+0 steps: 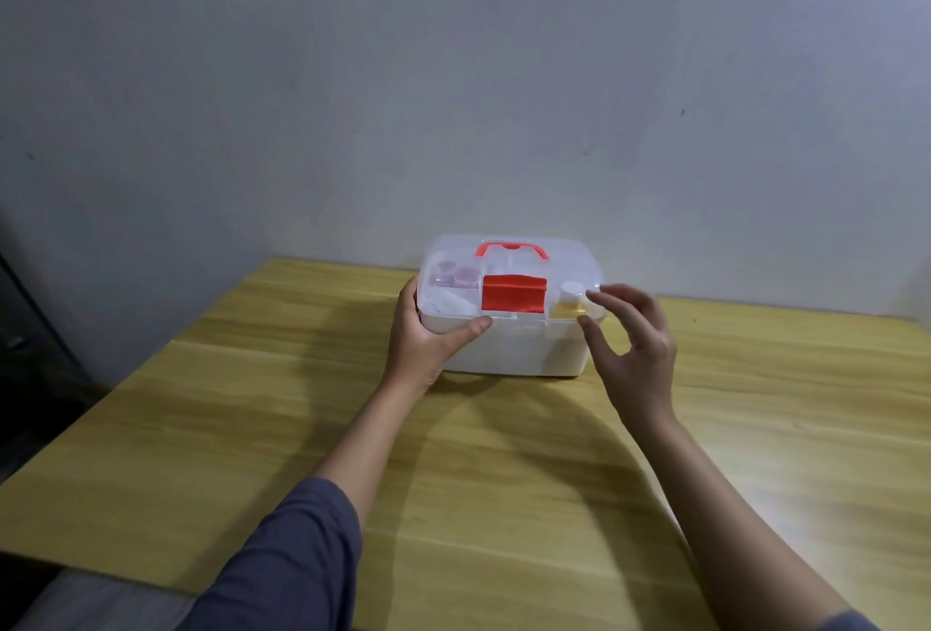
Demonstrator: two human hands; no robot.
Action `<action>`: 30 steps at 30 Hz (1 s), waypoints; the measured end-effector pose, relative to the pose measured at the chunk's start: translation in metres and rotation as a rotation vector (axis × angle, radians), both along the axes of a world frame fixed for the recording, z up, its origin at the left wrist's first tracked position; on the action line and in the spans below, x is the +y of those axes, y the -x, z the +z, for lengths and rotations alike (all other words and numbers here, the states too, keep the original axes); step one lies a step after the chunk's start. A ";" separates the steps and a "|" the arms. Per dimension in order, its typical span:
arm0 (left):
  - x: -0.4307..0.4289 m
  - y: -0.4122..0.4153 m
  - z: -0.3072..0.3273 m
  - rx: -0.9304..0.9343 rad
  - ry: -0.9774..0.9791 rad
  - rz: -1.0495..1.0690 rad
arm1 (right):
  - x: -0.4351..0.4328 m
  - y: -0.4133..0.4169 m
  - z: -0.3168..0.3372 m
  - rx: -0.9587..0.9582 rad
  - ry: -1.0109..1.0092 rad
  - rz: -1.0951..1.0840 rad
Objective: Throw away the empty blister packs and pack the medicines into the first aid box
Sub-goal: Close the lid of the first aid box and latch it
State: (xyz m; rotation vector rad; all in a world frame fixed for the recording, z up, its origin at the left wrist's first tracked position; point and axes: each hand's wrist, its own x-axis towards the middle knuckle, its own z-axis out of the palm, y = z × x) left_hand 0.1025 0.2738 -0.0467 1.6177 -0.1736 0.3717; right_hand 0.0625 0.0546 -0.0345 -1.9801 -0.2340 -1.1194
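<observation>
Head view: white first aid box [509,343], clear lid closed, red latch [514,294]; left hand [428,338] clamped on its corner, right hand [635,353] open beside it.

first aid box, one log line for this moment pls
first aid box: lid closed, on table | left hand: gripping box's left corner | right hand: open, blurred, by right edge | loose packs: none visible

1. The left hand [428,333] is wrapped around a corner, thumb lying flat across the front and fingers hidden behind; its forearm is bare above a dark blue sleeve [282,560].
2. The right hand [635,353] hovers with fingers spread and slightly curled, gripping nothing.
</observation>
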 end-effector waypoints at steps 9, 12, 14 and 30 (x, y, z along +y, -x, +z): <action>0.000 0.001 -0.001 -0.077 -0.006 -0.040 | 0.000 0.000 0.000 -0.003 -0.008 0.032; 0.000 0.000 -0.003 -0.061 -0.012 -0.037 | 0.002 -0.004 0.006 0.025 -0.014 0.069; -0.001 -0.001 -0.003 -0.060 -0.008 -0.038 | 0.006 -0.007 0.014 0.058 -0.031 0.097; -0.003 -0.007 -0.011 -0.009 0.061 -0.011 | 0.012 -0.021 0.037 0.380 -0.011 0.297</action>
